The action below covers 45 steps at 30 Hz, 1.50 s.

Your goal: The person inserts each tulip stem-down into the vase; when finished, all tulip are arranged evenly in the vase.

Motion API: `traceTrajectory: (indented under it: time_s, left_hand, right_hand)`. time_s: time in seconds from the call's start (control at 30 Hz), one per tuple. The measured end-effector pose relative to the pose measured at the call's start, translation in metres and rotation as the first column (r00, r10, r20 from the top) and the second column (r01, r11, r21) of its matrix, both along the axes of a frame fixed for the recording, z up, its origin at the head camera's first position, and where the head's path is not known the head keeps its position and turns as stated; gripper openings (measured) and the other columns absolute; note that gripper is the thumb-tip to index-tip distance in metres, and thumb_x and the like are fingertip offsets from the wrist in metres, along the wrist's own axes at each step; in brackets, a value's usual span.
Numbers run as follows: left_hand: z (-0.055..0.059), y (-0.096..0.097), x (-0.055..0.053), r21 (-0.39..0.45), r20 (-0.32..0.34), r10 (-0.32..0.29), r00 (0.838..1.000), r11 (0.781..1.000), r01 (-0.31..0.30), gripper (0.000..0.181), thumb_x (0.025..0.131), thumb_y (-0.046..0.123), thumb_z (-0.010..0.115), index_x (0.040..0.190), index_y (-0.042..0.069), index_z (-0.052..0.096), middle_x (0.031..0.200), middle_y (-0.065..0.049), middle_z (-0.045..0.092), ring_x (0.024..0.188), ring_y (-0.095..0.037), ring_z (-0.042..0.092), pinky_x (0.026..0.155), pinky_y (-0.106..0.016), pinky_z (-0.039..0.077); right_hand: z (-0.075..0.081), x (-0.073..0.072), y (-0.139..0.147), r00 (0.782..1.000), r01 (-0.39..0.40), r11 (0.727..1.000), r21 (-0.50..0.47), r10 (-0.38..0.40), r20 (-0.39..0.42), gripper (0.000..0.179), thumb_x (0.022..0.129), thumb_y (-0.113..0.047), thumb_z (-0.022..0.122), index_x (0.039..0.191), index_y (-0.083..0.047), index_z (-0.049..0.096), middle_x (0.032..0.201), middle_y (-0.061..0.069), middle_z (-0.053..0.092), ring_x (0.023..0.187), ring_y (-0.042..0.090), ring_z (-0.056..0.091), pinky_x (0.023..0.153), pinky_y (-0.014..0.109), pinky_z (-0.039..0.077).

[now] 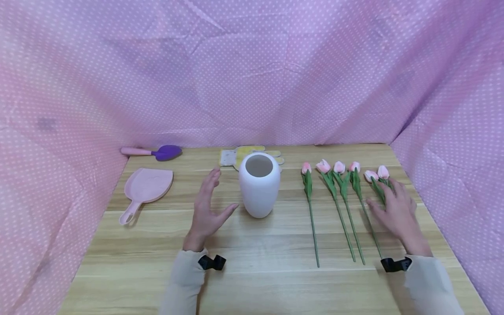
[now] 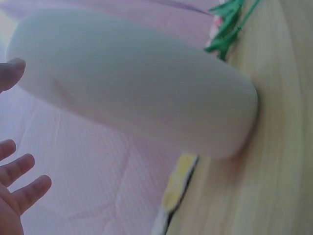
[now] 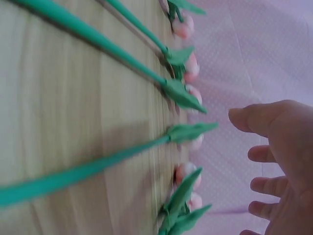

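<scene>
A white vase stands upright near the middle of the wooden table, its round mouth facing up. Just left of it is my left hand, fingers spread and thumb toward the vase. In the left wrist view the fingers hold nothing and appear apart from the vase. Several pink tulips with green stems lie to the vase's right. My right hand hovers by the two rightmost tulips, hiding their stems. The right wrist view shows its fingers extended, with nothing held.
A pink dustpan lies at the table's left, and behind it a trowel with a purple blade and pink handle. Behind the vase lies a yellow and white glove. Pink dotted cloth hangs around the table's back and sides.
</scene>
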State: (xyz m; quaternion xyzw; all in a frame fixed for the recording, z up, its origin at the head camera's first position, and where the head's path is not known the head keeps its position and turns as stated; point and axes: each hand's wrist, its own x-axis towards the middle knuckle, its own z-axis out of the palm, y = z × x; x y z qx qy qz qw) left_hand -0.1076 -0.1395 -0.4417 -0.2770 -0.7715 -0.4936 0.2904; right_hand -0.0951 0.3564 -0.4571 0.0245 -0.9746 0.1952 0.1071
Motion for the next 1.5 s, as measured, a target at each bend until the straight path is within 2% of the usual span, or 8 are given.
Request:
traceTrajectory:
  time_s: [0.13,0.3,0.5,0.73,1.0,1.17,1.27,1.5]
  left_hand:
    - [0.005,0.013,-0.002,0.028,-0.054,-0.035,0.998,0.999,0.037,0.078,0.082,0.02,0.083,0.14,-0.013,0.043,0.152,-0.027,0.044,0.146,-0.022,0.042,0.115,-0.027,0.045]
    - [0.009,0.026,-0.005,0.036,-0.1,-0.059,0.993,0.997,0.063,0.073,0.089,0.035,0.076,0.142,-0.006,0.047,0.15,-0.029,0.044,0.146,-0.026,0.043,0.117,-0.03,0.044]
    - [0.01,0.039,-0.006,0.019,-0.09,-0.076,0.993,0.997,0.078,0.07,0.088,0.034,0.077,0.142,0.002,0.049,0.152,-0.026,0.043,0.146,-0.028,0.042,0.12,-0.035,0.04]
    - [-0.001,0.044,-0.007,0.018,-0.071,-0.068,0.995,0.997,0.07,0.073,0.086,0.036,0.079,0.146,0.009,0.046,0.155,-0.026,0.039,0.145,-0.031,0.043,0.118,-0.042,0.043]
    - [-0.014,0.05,-0.01,0.026,-0.012,-0.042,0.999,0.999,0.043,0.089,0.076,0.026,0.089,0.145,0.006,0.038,0.154,-0.024,0.04,0.148,-0.036,0.036,0.119,-0.056,0.037]
    - [-0.017,0.051,-0.009,-0.025,-0.003,-0.021,1.0,0.999,0.02,0.105,0.07,0.02,0.092,0.151,0.006,0.026,0.157,-0.024,0.035,0.144,-0.034,0.041,0.11,-0.052,0.048]
    - [-0.017,0.053,-0.007,-0.031,0.045,-0.005,0.999,0.999,0.007,0.118,0.064,0.014,0.095,0.155,0.008,0.02,0.159,-0.021,0.033,0.143,-0.029,0.042,0.105,-0.05,0.051]
    - [-0.017,0.06,-0.006,-0.055,0.057,0.03,0.998,0.998,-0.027,0.127,0.058,0.013,0.097,0.156,0.004,0.017,0.159,-0.024,0.032,0.144,-0.038,0.04,0.114,-0.056,0.043]
  right_hand:
    - [-0.002,0.001,0.013,0.999,0.043,0.999,-0.031,-0.043,-0.009,0.056,0.095,-0.021,0.064,0.139,0.009,0.044,0.149,0.041,0.031,0.133,0.064,0.03,0.098,0.083,0.025]
    - [-0.003,0.002,0.027,0.996,0.087,0.996,-0.023,-0.087,0.019,0.057,0.096,-0.022,0.061,0.138,0.012,0.043,0.143,0.043,0.036,0.126,0.065,0.036,0.097,0.08,0.031]
    - [-0.003,0.001,0.041,0.984,0.133,0.991,-0.022,-0.129,0.127,0.061,0.099,-0.026,0.057,0.141,0.014,0.038,0.139,0.044,0.038,0.122,0.064,0.038,0.095,0.077,0.036]
    - [-0.002,0.0,0.052,0.965,0.128,0.992,-0.015,-0.121,0.231,0.067,0.101,-0.033,0.053,0.143,0.016,0.034,0.138,0.047,0.035,0.12,0.066,0.037,0.094,0.077,0.036]
    - [-0.007,-0.005,0.064,0.937,0.118,0.992,-0.038,-0.098,0.336,0.066,0.103,-0.034,0.051,0.14,0.019,0.036,0.131,0.047,0.045,0.107,0.06,0.054,0.082,0.067,0.049]
    - [-0.011,-0.012,0.066,0.918,0.11,0.993,-0.045,-0.084,0.388,0.065,0.103,-0.033,0.051,0.139,0.02,0.037,0.13,0.046,0.048,0.109,0.058,0.057,0.083,0.064,0.052]
    - [-0.011,-0.015,0.067,0.915,0.097,0.994,-0.043,-0.072,0.397,0.064,0.102,-0.03,0.052,0.138,0.021,0.038,0.127,0.046,0.052,0.11,0.058,0.058,0.086,0.065,0.051]
    - [-0.013,-0.022,0.072,0.924,0.081,0.996,-0.034,-0.062,0.377,0.048,0.096,-0.018,0.057,0.123,0.021,0.053,0.11,0.039,0.065,0.098,0.053,0.064,0.082,0.059,0.054]
